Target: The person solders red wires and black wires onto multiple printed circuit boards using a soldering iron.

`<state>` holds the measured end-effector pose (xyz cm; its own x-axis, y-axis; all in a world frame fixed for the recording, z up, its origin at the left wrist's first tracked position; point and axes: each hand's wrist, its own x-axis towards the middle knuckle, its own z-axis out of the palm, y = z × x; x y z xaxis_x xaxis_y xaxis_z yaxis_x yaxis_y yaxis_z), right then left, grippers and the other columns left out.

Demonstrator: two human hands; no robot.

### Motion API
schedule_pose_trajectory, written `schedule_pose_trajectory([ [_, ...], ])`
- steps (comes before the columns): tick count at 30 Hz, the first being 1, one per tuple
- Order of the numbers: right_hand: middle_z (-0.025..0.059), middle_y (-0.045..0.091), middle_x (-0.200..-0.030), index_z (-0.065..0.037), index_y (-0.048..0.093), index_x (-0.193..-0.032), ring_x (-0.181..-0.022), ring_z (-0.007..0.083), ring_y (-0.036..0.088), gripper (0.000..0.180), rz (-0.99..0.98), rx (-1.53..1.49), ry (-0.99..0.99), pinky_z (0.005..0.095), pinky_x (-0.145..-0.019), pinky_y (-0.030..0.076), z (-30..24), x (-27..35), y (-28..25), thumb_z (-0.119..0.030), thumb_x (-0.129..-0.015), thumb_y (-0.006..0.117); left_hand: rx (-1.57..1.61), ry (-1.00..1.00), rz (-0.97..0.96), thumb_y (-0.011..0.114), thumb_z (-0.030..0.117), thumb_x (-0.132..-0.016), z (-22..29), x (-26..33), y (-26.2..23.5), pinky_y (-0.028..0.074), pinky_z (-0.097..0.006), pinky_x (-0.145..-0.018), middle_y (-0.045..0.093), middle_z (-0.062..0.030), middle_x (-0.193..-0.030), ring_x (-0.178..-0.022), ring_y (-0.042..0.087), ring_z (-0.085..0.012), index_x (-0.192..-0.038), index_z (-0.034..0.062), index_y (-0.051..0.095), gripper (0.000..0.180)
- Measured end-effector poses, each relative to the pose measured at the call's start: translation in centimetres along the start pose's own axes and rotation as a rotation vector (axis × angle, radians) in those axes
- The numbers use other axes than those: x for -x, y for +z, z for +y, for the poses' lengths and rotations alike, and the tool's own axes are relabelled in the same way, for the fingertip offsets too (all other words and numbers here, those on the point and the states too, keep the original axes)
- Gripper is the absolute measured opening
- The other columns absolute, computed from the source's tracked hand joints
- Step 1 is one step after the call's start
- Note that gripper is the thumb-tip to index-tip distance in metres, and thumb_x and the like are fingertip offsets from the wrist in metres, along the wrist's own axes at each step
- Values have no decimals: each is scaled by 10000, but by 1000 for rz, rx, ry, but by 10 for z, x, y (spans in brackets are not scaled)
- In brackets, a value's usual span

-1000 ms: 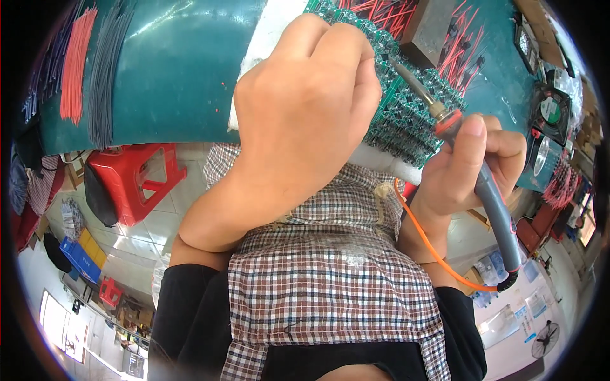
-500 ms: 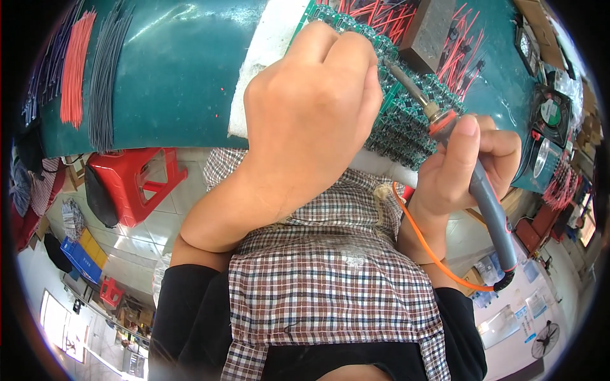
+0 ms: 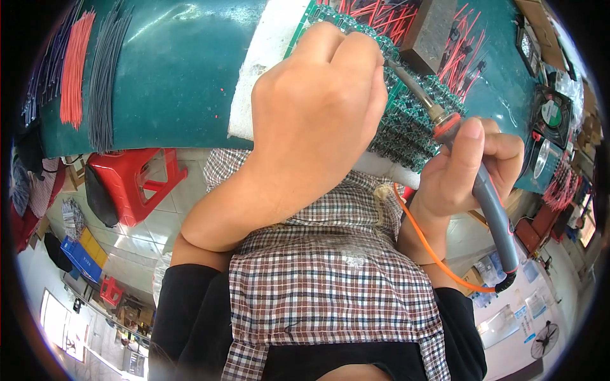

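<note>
My right hand (image 3: 467, 168) is closed round the grey handle of a soldering iron (image 3: 488, 200), whose orange cable loops down below it. The iron's metal tip slants up and left, ending close beside the fingers of my left hand (image 3: 318, 101). That left hand is curled over a panel of small green circuit boards (image 3: 413, 120), its fingertips turned away from view. Whatever those fingers pinch is hidden behind the back of the hand. The board panel lies partly on a white slab (image 3: 254, 70) at the table's near edge.
A dark metal block (image 3: 429, 35) stands on the boards, with red wires (image 3: 460, 51) around it. Bundles of red wires (image 3: 77, 70) and grey wires (image 3: 108, 82) lie on the green table (image 3: 184, 76) at left. A small fan (image 3: 549, 114) sits at the right edge.
My left hand has shifted slightly to the right. The soldering iron and my right hand have moved a little right and down, the tip staying by the left fingers.
</note>
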<state>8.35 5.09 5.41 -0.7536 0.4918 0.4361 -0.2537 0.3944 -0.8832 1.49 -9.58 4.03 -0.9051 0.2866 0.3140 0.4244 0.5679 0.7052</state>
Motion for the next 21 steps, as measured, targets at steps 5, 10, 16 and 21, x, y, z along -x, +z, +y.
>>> schedule_pose_trajectory([
  [5,19,529,-620,-68,413,-834,-537,49,417,271,-11,4,-9,217,-534,357,0,-1,-1,30,-900,657,1,17,-3,757,56,-797,0,0,0,427,-268,-498,611,-4,-777,-531,534,-107,-883,104,707,111],
  [10,20,526,-622,-70,410,-829,-533,50,410,276,7,-8,15,218,-521,350,-1,-1,2,12,-903,664,34,44,3,750,55,-814,-2,0,-2,438,-257,-507,617,-12,-795,-552,559,-107,-890,95,707,96],
  [16,22,532,-630,-71,410,-843,-529,58,428,272,1,5,-37,222,-506,344,-6,-3,-3,-4,-907,665,29,-37,31,737,59,-844,-4,1,-20,463,-242,-530,625,-13,-846,-598,610,-98,-909,89,715,75],
  [21,27,531,-628,-66,408,-846,-523,59,431,281,-59,-1,-39,222,-505,347,-6,-2,9,17,-894,672,-12,-12,63,746,59,-822,-9,0,-20,421,-240,-509,619,1,-827,-536,522,-71,-903,83,714,91],
])
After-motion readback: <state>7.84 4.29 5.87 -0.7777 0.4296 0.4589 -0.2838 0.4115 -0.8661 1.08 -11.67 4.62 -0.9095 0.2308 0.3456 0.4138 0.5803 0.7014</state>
